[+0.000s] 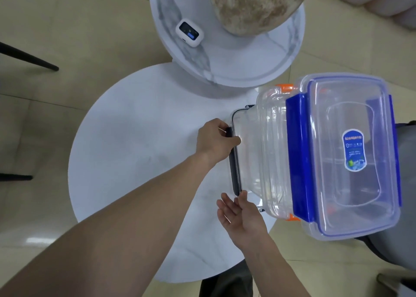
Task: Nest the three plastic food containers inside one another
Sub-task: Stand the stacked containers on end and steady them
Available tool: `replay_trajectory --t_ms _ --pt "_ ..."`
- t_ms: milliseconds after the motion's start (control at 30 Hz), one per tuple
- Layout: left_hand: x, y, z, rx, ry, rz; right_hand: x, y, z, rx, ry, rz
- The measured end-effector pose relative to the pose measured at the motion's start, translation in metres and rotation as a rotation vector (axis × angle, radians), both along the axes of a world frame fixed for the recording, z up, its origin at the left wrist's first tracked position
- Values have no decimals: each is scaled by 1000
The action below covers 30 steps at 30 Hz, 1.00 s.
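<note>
Three stacked containers (315,161) on the bench (139,150), right of both hands. Left hand (215,140) grips the bottom container's dark clip (233,161); right hand (239,218) open, palm up, just below it.

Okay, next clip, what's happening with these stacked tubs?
A person is working at a round white table with three lidded clear plastic containers stacked up. The blue-clipped container sits on top, the orange-clipped container under it, and the dark-clipped container at the bottom. The left hand grips the dark side clip of the bottom one; the right hand is open, palm up, by its near corner. All lids look on, so nothing is nested yet.
</note>
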State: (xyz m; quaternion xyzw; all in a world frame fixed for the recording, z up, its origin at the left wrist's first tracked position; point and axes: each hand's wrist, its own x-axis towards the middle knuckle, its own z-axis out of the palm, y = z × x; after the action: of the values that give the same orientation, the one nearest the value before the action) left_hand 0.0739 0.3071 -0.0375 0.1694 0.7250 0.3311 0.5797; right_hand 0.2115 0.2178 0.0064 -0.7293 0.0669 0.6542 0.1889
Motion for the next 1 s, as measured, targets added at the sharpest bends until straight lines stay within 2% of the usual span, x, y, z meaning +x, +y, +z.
replay_trajectory --t_ms 1000 --pt "35 37 5 -66 8 193 76 81 -3 53 -60 376"
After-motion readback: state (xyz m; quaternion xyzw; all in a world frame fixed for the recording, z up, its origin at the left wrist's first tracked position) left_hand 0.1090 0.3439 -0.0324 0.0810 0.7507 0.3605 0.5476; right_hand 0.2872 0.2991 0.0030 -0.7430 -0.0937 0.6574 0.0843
